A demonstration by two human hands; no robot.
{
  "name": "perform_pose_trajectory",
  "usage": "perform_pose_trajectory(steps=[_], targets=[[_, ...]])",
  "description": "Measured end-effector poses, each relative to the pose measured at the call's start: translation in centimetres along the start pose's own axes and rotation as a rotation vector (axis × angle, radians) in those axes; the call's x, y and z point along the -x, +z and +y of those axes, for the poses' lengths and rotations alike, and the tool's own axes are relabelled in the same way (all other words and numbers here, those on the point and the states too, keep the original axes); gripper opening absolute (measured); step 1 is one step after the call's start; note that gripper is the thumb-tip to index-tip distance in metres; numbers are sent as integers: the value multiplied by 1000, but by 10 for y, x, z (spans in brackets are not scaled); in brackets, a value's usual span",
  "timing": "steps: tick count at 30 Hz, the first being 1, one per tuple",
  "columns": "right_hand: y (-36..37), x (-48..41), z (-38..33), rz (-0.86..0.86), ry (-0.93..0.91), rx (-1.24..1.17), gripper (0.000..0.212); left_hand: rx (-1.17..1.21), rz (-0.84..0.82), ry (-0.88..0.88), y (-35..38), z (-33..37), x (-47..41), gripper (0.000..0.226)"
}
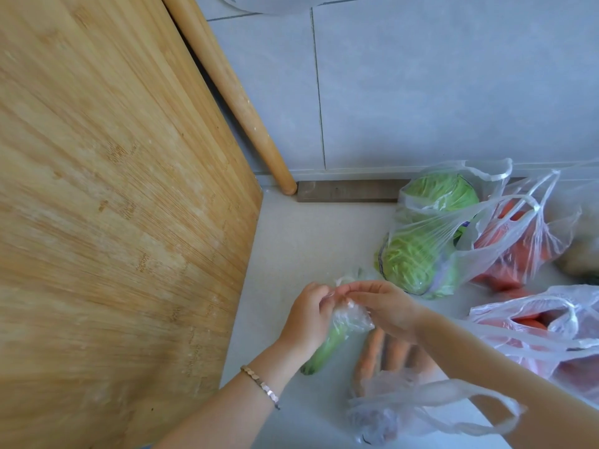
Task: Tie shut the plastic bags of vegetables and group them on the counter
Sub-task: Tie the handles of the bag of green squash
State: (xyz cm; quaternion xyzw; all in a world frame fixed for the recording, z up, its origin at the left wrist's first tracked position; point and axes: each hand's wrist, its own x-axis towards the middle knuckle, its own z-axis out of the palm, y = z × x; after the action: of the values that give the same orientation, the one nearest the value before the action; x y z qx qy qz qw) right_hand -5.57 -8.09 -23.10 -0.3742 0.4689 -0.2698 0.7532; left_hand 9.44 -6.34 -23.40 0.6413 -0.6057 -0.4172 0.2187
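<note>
Both the left hand (306, 315) and right hand (385, 307) are pinching the twisted top of a clear bag (350, 315) holding what looks like a cucumber (324, 351) above the surface (311, 241).

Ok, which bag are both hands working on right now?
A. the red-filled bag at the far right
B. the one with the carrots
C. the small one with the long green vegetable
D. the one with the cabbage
C: the left hand and right hand both pinch the gathered top of the small bag over the long green vegetable; the cabbage bag and carrots lie untouched.
</note>
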Motion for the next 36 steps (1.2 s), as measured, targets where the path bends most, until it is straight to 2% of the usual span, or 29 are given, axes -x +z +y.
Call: perform_pose_trajectory(steps=[3,5,8,10,12,14,16,19,24,26,28,30,31,33,35,36], targets=[[-2,3,0,46,-58,182,30,295,-58,-268,0,7,-2,28],[0,4,0,122,-186,338,18,357,-103,-364,-1,9,-2,29],[1,3,4,167,-427,785,11,426,-143,-432,0,10,-2,26],[0,1,9,191,-556,1000,15,491,-157,-456,-1,9,-2,25],[-4,-1,17,211,-673,1156,30,523,-167,-453,-3,9,-1,27],[-8,0,25,245,-812,1346,35,419,-144,-406,-4,10,0,34],[-7,4,30,278,-874,1431,39,239,-63,-335,-3,9,0,36],[-7,8,34,295,-883,1398,46,125,18,-273,1,3,-1,36],[-9,11,38,308,-787,1312,25,64,90,-259,-1,-10,2,38],[-7,11,40,306,-659,1231,31,-65,63,-217,-2,-10,2,30],[-6,15,36,298,-483,996,38,-92,-6,-140,-4,-7,3,19],[-8,20,26,298,-313,725,27,-130,-172,-115,-3,6,6,37],[-9,22,22,314,-275,639,21,-259,-232,-95,0,11,7,46],[-12,23,12,326,-241,572,12,-574,-224,28,9,13,8,48],[-16,27,1,335,-239,615,11,-714,-177,106,16,13,9,31],[-17,29,-3,333,-239,648,12,-694,-175,89,17,11,8,22]])
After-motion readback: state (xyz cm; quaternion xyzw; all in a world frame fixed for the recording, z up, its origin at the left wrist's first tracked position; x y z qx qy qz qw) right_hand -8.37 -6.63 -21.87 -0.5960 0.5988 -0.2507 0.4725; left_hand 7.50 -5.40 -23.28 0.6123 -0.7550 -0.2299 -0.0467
